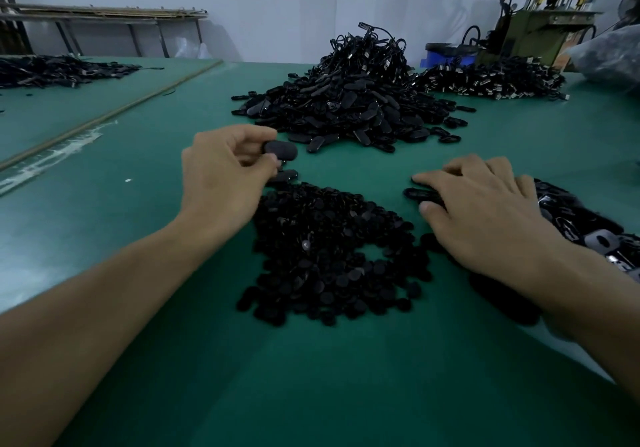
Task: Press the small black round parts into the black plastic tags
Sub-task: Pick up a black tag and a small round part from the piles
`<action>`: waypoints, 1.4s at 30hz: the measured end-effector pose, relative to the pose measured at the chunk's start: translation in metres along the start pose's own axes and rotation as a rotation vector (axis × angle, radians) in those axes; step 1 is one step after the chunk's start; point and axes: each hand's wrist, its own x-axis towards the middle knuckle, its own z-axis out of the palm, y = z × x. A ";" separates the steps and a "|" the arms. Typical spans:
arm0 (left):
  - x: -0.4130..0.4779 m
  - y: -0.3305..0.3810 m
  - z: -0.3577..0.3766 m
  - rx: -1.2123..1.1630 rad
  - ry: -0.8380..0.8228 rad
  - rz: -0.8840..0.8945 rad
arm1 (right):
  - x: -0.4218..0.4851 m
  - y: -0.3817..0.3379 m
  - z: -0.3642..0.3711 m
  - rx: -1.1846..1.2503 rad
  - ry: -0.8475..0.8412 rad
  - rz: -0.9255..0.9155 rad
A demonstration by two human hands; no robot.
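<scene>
From the head camera, the left hand pinches one black tag between curled fingers and thumb. The tag's long axis runs sideways and it points toward the right hand. That hand lies on the green bench with its fingers nearly straight, the tips on loose tags, gripping nothing. The heap of round parts sits between the hands, just under the held tag and nearer the person. Either hand looks within easy reach of it.
</scene>
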 end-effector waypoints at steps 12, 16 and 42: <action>0.015 -0.025 -0.001 0.292 -0.069 -0.085 | 0.001 0.000 -0.006 0.058 0.021 -0.002; 0.015 -0.024 0.001 0.340 -0.102 -0.105 | 0.002 -0.002 -0.005 0.100 0.076 -0.024; -0.039 0.031 0.021 -0.174 -0.403 0.155 | -0.002 -0.021 0.003 0.963 0.139 -0.200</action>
